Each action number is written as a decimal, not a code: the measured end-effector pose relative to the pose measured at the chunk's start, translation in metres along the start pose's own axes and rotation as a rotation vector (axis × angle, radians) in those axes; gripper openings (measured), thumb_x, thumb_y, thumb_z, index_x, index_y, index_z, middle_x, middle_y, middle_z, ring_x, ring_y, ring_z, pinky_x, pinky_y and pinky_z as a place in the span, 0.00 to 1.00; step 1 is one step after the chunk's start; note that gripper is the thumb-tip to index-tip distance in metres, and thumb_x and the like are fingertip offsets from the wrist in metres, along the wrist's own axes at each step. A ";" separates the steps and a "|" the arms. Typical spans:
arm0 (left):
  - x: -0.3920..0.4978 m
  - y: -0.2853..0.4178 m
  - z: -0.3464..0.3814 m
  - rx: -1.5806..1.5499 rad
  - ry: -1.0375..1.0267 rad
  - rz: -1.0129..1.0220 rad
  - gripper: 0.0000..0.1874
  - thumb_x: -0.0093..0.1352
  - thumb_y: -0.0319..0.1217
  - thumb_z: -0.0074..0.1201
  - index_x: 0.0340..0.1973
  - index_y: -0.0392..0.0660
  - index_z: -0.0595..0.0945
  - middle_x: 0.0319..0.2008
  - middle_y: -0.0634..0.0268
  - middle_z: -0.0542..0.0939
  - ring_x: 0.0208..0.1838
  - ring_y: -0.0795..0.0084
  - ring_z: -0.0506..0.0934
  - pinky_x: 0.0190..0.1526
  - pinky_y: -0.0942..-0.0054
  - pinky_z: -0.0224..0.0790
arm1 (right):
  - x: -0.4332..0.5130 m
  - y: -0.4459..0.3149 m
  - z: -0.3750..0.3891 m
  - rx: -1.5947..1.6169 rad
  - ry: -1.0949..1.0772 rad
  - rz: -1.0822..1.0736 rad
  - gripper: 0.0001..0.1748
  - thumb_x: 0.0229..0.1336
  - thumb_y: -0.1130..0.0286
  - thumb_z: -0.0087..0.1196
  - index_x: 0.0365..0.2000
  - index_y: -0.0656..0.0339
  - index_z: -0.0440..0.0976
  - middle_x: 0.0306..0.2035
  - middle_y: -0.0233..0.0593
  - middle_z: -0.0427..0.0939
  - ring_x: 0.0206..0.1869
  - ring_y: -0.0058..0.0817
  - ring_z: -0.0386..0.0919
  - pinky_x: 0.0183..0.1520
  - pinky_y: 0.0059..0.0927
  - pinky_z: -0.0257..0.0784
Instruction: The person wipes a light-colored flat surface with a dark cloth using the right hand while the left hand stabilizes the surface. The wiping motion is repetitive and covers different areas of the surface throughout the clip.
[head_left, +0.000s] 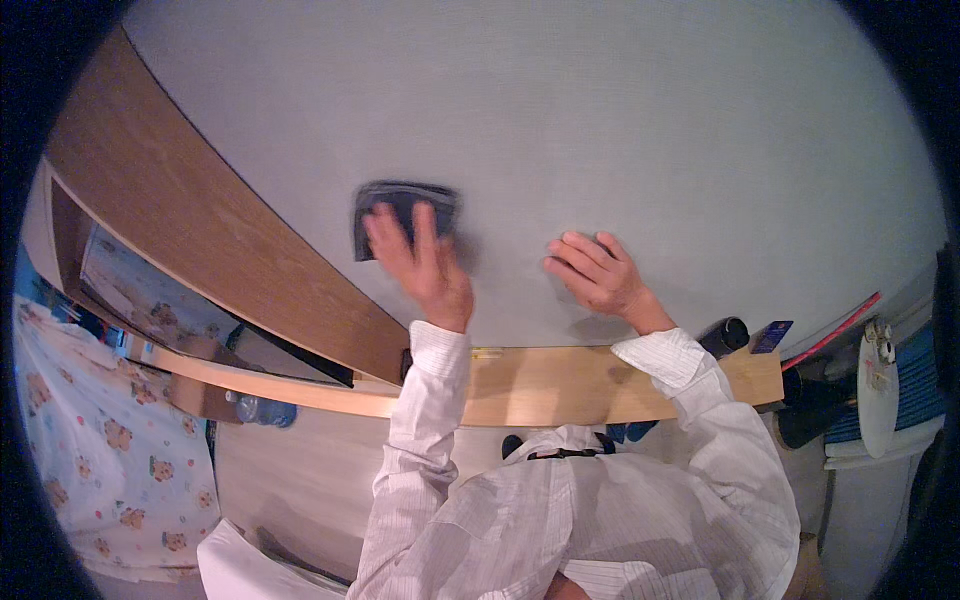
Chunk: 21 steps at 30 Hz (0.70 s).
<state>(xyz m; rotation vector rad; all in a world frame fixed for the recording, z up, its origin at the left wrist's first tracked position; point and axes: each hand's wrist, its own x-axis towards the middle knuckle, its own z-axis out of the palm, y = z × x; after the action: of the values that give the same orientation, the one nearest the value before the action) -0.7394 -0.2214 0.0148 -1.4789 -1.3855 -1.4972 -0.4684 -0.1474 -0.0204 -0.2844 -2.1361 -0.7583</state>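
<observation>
My left hand (427, 274), blurred, lies with spread fingers on a dark blue-grey folded cloth (409, 191). It presses the cloth against a broad pale grey wall-like surface (525, 112). To its right my right hand (600, 277) is at the same surface. Its fingers are slightly bent and a little apart, and I see nothing in it. Whether its fingertips touch the surface, I cannot tell. Both forearms, in white striped sleeves, reach over a light wooden desktop (555, 382). A small yellowish item (487, 353) lies along its back edge.
A wooden cabinet side (225, 232) slants along the left. On the desktop's right end are a black cylindrical container (726, 336) and a small blue printed card or box (771, 337). Beyond them leans a red stick (832, 330). A clear plastic bottle (266, 411) and bear-patterned fabric (120, 465) are lower left.
</observation>
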 end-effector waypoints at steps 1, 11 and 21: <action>-0.011 0.010 0.003 0.025 -0.073 0.083 0.25 0.77 0.30 0.53 0.70 0.51 0.77 0.78 0.45 0.62 0.81 0.33 0.56 0.76 0.31 0.41 | 0.000 -0.001 -0.002 0.002 -0.023 0.005 0.21 0.57 0.70 0.61 0.53 0.49 0.84 0.63 0.31 0.81 0.68 0.31 0.75 0.77 0.45 0.56; -0.090 0.050 0.012 0.011 -0.396 0.165 0.30 0.72 0.32 0.60 0.71 0.58 0.76 0.76 0.52 0.65 0.79 0.38 0.60 0.70 0.24 0.48 | 0.023 -0.059 -0.022 0.360 0.184 0.539 0.18 0.51 0.72 0.70 0.45 0.61 0.84 0.50 0.46 0.82 0.55 0.50 0.80 0.56 0.48 0.80; -0.071 0.042 -0.002 -0.158 -0.328 0.166 0.27 0.71 0.23 0.59 0.67 0.42 0.76 0.71 0.46 0.70 0.72 0.37 0.69 0.69 0.35 0.58 | 0.045 -0.047 -0.010 0.476 0.220 0.580 0.21 0.52 0.82 0.64 0.49 0.63 0.80 0.43 0.44 0.83 0.42 0.44 0.83 0.43 0.41 0.80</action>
<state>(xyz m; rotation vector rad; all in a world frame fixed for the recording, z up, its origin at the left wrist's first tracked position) -0.6877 -0.2513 -0.0417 -1.9579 -1.3080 -1.3277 -0.5112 -0.1934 -0.0012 -0.5040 -1.8170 0.0551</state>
